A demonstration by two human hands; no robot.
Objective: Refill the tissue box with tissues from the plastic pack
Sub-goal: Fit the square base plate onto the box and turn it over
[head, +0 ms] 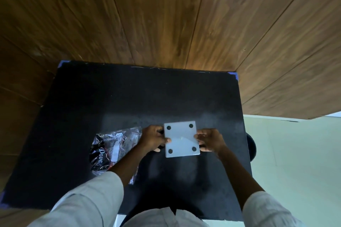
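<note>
The tissue box (181, 139) stands on the black table (129, 97), right of centre, turned so that a pale grey square face with four black round pads faces up. My left hand (154, 138) grips its left side and my right hand (208, 141) grips its right side. The plastic pack (110, 151), clear and crinkled with black print and a white label, lies flat on the table to the left, partly under my left forearm. Whether tissues are inside the pack I cannot tell.
Wood-panelled walls close in behind the table and on its left. A pale floor shows on the right, with a dark round object (251, 148) at the table's right edge. Blue tape marks the table's corners (233, 75).
</note>
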